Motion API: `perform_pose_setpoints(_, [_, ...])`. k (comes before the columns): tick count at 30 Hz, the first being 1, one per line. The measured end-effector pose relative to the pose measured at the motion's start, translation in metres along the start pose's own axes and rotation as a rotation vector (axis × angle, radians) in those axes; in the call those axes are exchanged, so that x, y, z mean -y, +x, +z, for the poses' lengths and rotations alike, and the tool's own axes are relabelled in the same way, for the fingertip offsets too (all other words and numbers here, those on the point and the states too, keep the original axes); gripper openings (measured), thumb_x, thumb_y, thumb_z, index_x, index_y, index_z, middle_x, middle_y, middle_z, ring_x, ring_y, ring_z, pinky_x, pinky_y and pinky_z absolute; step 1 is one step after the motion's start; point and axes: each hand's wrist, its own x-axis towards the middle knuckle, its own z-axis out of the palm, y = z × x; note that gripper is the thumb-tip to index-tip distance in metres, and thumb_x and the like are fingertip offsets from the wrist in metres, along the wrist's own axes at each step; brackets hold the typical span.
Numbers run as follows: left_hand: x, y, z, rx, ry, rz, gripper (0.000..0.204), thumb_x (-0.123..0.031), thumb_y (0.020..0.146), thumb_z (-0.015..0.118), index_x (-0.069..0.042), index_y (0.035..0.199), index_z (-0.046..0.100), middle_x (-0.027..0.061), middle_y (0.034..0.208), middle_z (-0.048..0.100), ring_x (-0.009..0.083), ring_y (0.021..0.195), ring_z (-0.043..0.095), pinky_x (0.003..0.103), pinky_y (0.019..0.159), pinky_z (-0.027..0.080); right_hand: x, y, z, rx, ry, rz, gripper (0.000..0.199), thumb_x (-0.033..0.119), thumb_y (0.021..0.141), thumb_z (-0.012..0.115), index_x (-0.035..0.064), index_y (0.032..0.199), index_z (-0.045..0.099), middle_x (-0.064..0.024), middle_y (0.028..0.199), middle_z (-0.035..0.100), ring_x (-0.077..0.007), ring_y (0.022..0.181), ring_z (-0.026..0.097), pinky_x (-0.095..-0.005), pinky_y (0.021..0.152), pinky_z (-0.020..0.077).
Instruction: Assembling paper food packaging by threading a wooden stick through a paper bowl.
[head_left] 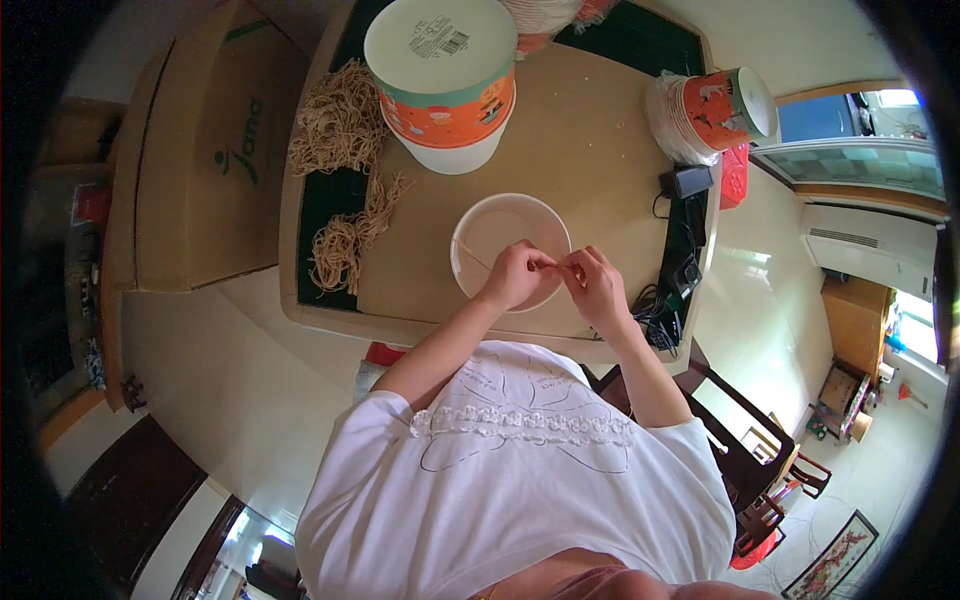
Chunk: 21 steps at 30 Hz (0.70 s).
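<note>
Brown sheeting [600, 190] covers most of the worktop [345, 318], with a white tub [508, 213] standing open on it near the front edge. Over the tub's right side, the left hand [515, 276] and the right hand [597, 285] meet, fingers of both pinched together on a thin tan strand [558, 266]. Another length of strand [473, 254] slants across the tub's inside toward the left hand — whether it is the same piece, I cannot tell. Left of the tub lie two tangled twine bundles [338, 115] [345, 245]; beyond it, slightly left, stands an upturned stack of orange-patterned tubs [445, 125]. To its far right sit a plastic-wrapped tub stack [708, 112], a black adapter [687, 181] and dark cables [653, 315]. Well left of it stands a cardboard box [205, 180].
</note>
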Motion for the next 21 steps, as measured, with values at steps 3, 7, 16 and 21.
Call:
perform_pose_setpoints(3, [0.0052,-0.0001,0.0031,-0.017,-0.029,-0.006,0.018,-0.02,0.075,0.075,-0.003,0.082,0.073,0.014,0.084,0.064,0.0233,0.073,0.066,0.032,0.068,0.053,0.0011,0.0,-0.0006,-0.01,0.014,-0.02,0.007,0.008,0.082,0.063,0.0053,0.089,0.063,-0.0124,0.086,0.06,-0.0308,0.073,0.062,-0.0373,0.065,0.051])
perform_pose_setpoints(7, [0.0034,-0.0014,0.0042,-0.033,-0.078,-0.016,0.02,-0.021,0.076,0.075,-0.003,0.082,0.072,0.0131,0.083,0.065,0.0222,0.072,0.066,0.032,0.067,0.053,0.0045,-0.0003,-0.005,0.007,0.019,0.005,0.008,0.008,0.082,0.063,0.0051,0.09,0.062,-0.0127,0.087,0.059,-0.0302,0.073,0.062,-0.0375,0.065,0.0513])
perform_pose_setpoints(16, [0.0043,-0.0037,0.0032,-0.03,-0.086,-0.026,0.018,-0.02,0.075,0.075,-0.004,0.082,0.072,0.0122,0.083,0.065,0.0201,0.072,0.066,0.03,0.066,0.053,0.0025,0.0029,-0.0096,0.018,-0.063,-0.119,0.006,0.006,0.08,0.063,0.0047,0.085,0.061,-0.0118,0.084,0.058,-0.0286,0.073,0.061,-0.0352,0.064,0.0512])
perform_pose_setpoints(21, [0.0026,-0.0034,0.0012,-0.058,-0.033,-0.011,0.016,-0.019,0.074,0.075,-0.006,0.082,0.072,0.0118,0.083,0.064,0.0212,0.072,0.065,0.031,0.067,0.053,0.0001,0.0035,-0.0077,0.049,-0.102,-0.126,0.006,0.006,0.079,0.061,0.005,0.084,0.059,-0.0128,0.083,0.057,-0.0327,0.076,0.059,-0.0388,0.067,0.0506])
